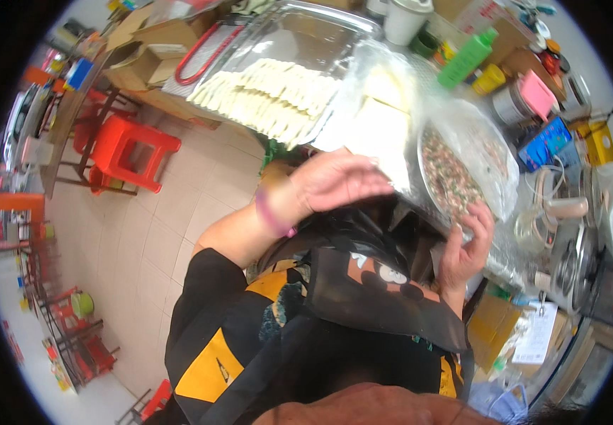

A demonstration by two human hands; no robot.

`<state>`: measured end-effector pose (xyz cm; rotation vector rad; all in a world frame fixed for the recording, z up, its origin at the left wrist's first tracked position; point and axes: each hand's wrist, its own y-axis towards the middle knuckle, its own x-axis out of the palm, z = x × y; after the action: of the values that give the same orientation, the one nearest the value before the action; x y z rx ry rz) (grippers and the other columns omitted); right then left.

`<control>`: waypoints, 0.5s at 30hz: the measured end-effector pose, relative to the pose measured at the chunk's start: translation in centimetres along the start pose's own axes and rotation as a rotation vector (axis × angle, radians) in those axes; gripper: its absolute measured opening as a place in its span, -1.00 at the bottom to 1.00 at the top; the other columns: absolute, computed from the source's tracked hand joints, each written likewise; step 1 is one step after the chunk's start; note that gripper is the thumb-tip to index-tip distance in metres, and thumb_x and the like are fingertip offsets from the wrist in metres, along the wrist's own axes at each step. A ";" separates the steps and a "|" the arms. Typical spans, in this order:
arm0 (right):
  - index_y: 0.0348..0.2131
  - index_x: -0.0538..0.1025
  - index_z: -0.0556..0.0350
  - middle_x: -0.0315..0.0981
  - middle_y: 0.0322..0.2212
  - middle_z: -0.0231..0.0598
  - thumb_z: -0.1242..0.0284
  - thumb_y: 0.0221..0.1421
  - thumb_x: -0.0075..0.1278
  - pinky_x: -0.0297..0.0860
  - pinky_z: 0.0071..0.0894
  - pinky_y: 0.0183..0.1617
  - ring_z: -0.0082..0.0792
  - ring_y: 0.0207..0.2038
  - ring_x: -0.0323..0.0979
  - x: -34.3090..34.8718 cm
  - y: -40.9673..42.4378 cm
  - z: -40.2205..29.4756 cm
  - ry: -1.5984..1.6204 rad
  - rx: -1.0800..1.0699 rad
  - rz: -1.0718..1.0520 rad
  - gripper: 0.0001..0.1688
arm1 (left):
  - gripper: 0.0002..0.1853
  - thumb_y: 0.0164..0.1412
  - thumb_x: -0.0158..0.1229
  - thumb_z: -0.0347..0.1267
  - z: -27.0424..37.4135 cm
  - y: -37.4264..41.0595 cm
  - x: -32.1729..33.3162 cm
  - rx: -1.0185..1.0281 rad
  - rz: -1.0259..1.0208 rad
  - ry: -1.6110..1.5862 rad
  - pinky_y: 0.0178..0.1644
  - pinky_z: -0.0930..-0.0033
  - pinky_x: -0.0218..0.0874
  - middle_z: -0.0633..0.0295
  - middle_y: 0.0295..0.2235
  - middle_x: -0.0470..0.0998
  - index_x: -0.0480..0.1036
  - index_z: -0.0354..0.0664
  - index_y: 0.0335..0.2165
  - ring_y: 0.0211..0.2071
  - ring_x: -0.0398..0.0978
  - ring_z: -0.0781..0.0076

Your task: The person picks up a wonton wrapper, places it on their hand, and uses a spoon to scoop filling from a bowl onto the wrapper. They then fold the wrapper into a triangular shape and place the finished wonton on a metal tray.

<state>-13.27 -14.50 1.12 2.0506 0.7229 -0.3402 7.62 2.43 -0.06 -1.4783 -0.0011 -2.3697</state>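
Note:
My left hand (pixel 338 180), with a purple band at the wrist, is held palm up before the pale dough sheets (pixel 383 119), which lie stacked in a clear plastic bag. Nothing shows in its palm. At the near rim of a metal bowl of minced filling with green bits (pixel 450 170) is my right hand (pixel 468 244), its fingers bent; whether they pinch anything is unclear. Clear plastic (pixel 492 154) covers the bowl's right side. On the left, a metal tray (pixel 306 34) holds rows of pale, slender filled dough pieces (pixel 272 98).
Behind the bowl stand a green bottle (pixel 465 58), a yellow container (pixel 488 79) and a can with a pink container (pixel 537 95). A phone (pixel 545 143) leans at the right. Cardboard boxes (pixel 152 50) lie left of the tray; a red stool (pixel 133 151) stands on the tiled floor.

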 end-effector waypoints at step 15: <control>-0.33 0.48 0.17 0.44 -0.27 -0.08 0.66 -0.15 0.10 0.30 -0.05 -0.01 0.08 -0.11 0.41 0.3 -0.7 0.8 -0.085 -0.151 -0.070 -0.73 | -0.71 0.01 0.05 -0.42 23.7 -1.7 -10.6 0.394 1.019 2.215 -0.14 0.10 0.33 -0.21 -0.36 0.55 0.53 -0.34 -0.28 -0.29 0.55 -0.04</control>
<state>-13.49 -14.76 0.07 1.8611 0.7469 -0.3985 31.99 11.36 1.79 1.3817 0.5507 -1.5966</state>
